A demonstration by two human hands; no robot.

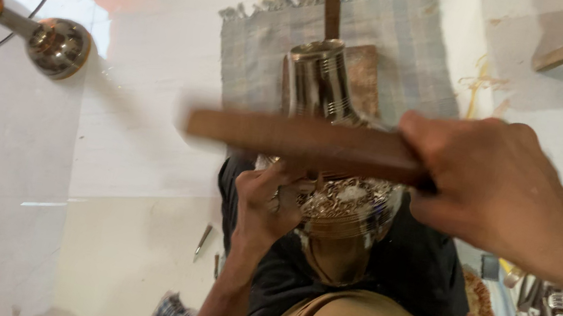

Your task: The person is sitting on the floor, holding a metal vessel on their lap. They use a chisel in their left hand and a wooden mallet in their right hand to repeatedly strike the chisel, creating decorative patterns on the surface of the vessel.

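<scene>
Wooden stick (pixel 300 140) lies crosswise, gripped tight by right hand (pixel 493 184); left hand (pixel 265 205) grasps the metal vase (pixel 333 152).

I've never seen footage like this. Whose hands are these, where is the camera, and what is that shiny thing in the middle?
There is no machine here: a person wears a camera on the head, so you look down at their own two hands. The right hand grips a blurred brown wooden stick. The left hand rests against a shiny, patterned metal vase lying in the lap. Beyond it, a grey checked cloth is spread on the pale floor. At left lies a separate metal piece with a knob; at lower right, a heap of metal tools.
</scene>
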